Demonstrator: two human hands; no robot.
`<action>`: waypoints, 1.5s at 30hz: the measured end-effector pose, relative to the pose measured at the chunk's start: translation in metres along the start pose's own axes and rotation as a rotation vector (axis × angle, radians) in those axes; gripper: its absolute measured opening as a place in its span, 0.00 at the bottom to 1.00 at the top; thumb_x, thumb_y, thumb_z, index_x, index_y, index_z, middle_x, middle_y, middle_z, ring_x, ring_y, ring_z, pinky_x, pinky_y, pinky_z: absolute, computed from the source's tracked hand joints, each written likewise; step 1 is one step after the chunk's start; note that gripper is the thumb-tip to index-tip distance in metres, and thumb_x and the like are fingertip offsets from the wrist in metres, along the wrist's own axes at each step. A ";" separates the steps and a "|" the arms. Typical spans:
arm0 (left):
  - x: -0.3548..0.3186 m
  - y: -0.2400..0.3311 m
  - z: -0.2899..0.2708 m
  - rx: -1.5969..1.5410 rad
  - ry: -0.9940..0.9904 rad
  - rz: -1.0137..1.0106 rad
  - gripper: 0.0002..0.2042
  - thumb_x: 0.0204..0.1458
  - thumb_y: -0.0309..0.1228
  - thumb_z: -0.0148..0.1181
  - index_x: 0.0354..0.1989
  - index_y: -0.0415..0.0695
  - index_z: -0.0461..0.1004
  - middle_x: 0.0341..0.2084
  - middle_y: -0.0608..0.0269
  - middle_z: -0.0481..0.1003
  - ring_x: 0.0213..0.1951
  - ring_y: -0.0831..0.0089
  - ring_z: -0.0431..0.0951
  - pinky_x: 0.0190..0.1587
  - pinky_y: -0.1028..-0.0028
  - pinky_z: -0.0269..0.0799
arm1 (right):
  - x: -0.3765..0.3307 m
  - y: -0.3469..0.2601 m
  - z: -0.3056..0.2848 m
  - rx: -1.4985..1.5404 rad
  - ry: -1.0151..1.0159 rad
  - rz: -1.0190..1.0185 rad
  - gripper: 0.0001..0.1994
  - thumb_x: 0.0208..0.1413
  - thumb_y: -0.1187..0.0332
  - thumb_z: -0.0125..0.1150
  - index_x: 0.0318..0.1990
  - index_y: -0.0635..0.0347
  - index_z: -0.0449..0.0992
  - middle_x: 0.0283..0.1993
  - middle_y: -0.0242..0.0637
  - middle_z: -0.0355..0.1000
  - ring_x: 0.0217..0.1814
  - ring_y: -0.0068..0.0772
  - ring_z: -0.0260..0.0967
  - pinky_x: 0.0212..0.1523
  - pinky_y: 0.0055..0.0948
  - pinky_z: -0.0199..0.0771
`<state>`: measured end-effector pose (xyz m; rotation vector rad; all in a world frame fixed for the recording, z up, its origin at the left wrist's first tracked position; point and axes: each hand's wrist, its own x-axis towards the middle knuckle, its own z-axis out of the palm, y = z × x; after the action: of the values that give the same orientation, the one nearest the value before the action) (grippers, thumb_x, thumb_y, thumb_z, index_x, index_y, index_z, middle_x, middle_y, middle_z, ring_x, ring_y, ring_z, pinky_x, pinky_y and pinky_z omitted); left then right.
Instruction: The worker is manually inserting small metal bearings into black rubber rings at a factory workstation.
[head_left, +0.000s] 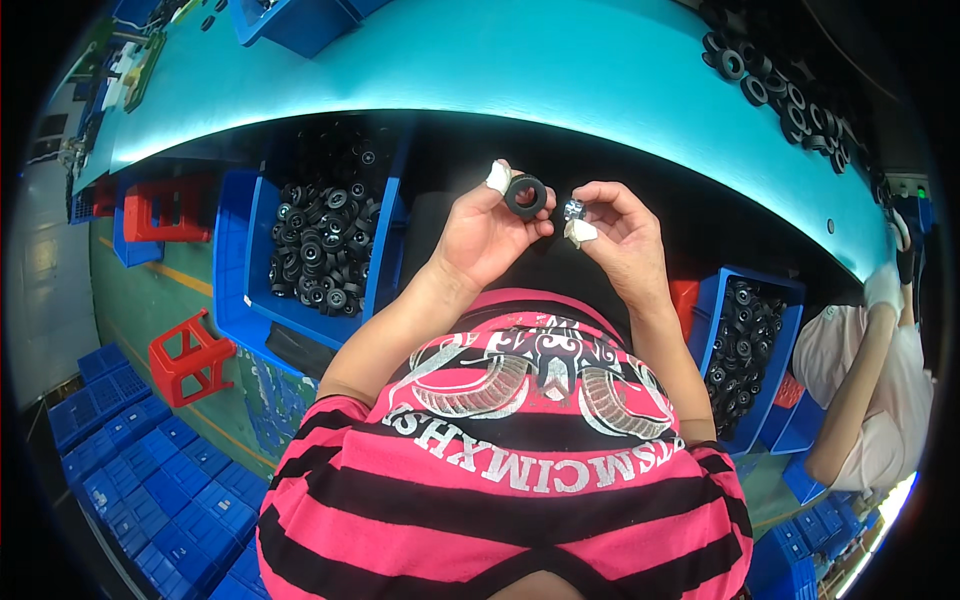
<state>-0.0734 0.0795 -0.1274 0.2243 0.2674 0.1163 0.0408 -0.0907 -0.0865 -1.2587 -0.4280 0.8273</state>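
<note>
In my left hand I hold a small black rubber tyre with its round hole facing up; white tape wraps the thumb. My right hand, its thumb also taped, pinches a small shiny silver wheel hub between thumb and fingers. The tyre and the hub are close together but apart, in front of my body below the table edge. To the left, a blue bin contains many small black wheels. On the right another blue bin is filled with similar black wheels.
A turquoise table curves across the front, with loose black tyres heaped at its far right and a blue crate at far left. Red stools stand left, near stacked blue crates. Another person is at the right.
</note>
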 end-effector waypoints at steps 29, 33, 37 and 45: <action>0.001 -0.001 0.000 -0.043 0.050 0.054 0.10 0.67 0.35 0.55 0.44 0.42 0.78 0.51 0.45 0.77 0.61 0.48 0.74 0.61 0.51 0.78 | 0.004 0.002 0.001 0.018 0.062 -0.055 0.18 0.54 0.84 0.66 0.53 0.67 0.74 0.47 0.32 0.73 0.45 0.17 0.71 0.47 0.19 0.77; 0.003 0.000 -0.002 -0.057 0.033 0.042 0.12 0.67 0.35 0.55 0.48 0.39 0.76 0.51 0.45 0.76 0.60 0.48 0.75 0.60 0.51 0.78 | 0.004 0.005 -0.003 0.037 0.075 -0.044 0.18 0.54 0.83 0.66 0.53 0.67 0.74 0.47 0.31 0.72 0.45 0.16 0.70 0.48 0.18 0.76; 0.001 0.000 0.003 -0.035 0.076 0.035 0.16 0.67 0.36 0.54 0.54 0.36 0.73 0.50 0.45 0.76 0.55 0.49 0.78 0.59 0.52 0.79 | 0.003 0.004 0.000 0.053 0.077 -0.035 0.18 0.54 0.83 0.66 0.53 0.67 0.74 0.47 0.31 0.72 0.45 0.15 0.69 0.48 0.18 0.75; 0.000 0.003 -0.003 0.013 0.010 -0.034 0.22 0.70 0.43 0.49 0.64 0.40 0.67 0.49 0.45 0.75 0.44 0.59 0.79 0.50 0.60 0.79 | 0.003 0.007 -0.002 0.034 0.069 -0.034 0.18 0.53 0.83 0.67 0.52 0.68 0.75 0.46 0.31 0.72 0.45 0.15 0.69 0.49 0.18 0.75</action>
<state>-0.0741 0.0829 -0.1292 0.2319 0.2822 0.0822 0.0416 -0.0890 -0.0941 -1.2410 -0.3778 0.7574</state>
